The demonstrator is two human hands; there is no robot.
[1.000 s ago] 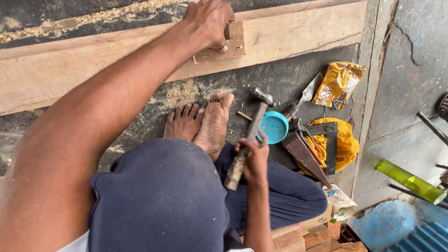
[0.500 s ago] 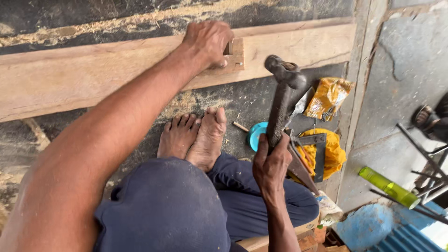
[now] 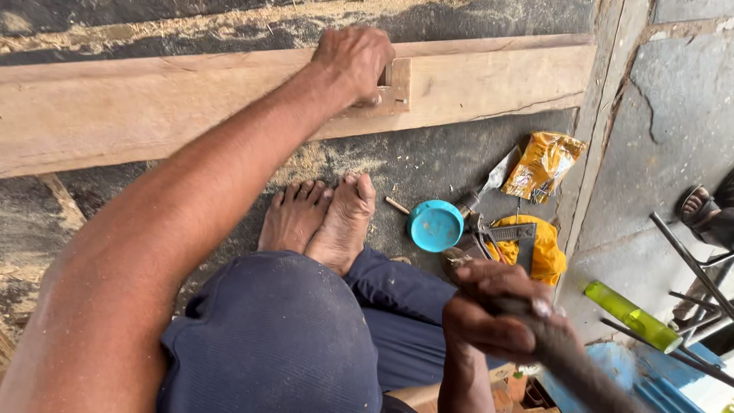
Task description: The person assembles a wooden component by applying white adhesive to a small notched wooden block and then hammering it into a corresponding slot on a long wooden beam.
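Ahead, left hand (image 3: 353, 63) pressed on block (image 3: 395, 86) | plank (image 3: 191, 103) laid crosswise | right hand (image 3: 497, 313) (nearer the body) gripped on hammer (image 3: 566, 359)

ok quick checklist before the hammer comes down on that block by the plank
1. Left hand pins the small wooden block against the plank: ok.
2. Right hand grips the hammer handle: ok.
3. Hammer head in view: not ok, out of frame.
4. Left fingers clear of the strike spot: cannot tell, the hand covers it.
5. Bare feet away from the block: ok, though close below the plank.
6. Blue lid and tools clear of the plank: ok.
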